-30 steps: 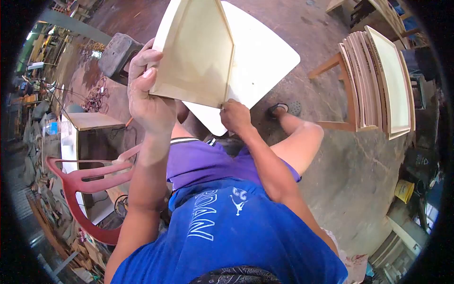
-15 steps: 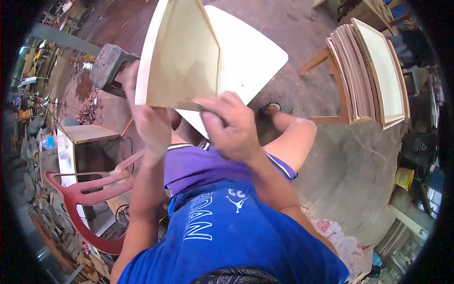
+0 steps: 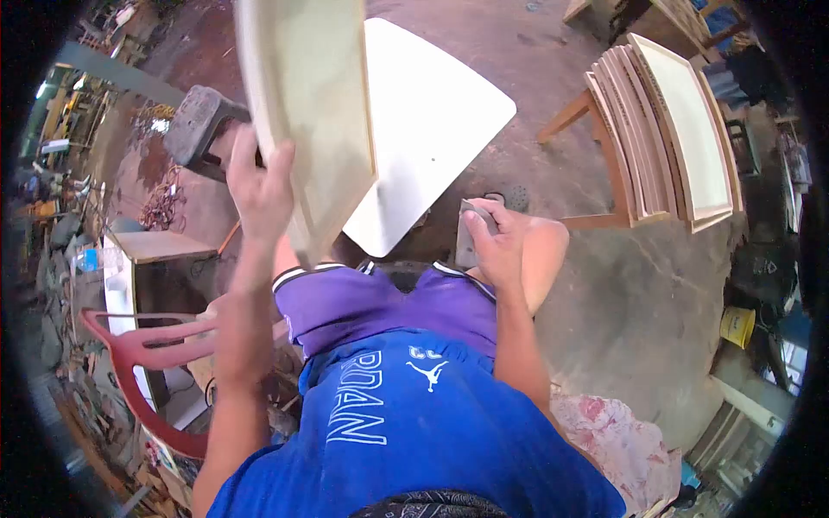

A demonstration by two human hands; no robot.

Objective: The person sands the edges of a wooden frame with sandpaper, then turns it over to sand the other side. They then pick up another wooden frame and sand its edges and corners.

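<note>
A shallow wooden panel with a raised rim (image 3: pixel 324 112) stands tilted in front of me, its lower corner down near my lap. My left hand (image 3: pixel 263 186) is closed on the panel's left edge. Off to the right, above my knee, my right hand (image 3: pixel 496 237) pinches a folded grey piece of sandpaper (image 3: pixel 466 237) between thumb and fingers, apart from the panel. Behind the panel lies a white board with rounded corners (image 3: pixel 440 104), partly covered by it.
Several similar framed panels (image 3: pixel 682 129) lean in a stack on a wooden stand (image 3: pixel 609 164) at the right. A red plastic chair (image 3: pixel 134 371) is at the left, near a grey stool (image 3: pixel 203 125). A yellow container (image 3: pixel 737 326) stands far right.
My right hand has moved away from the panel's lower edge to the right, carrying the sandpaper. The panel has shifted left and its lower end has dropped, with my left hand on its edge.
</note>
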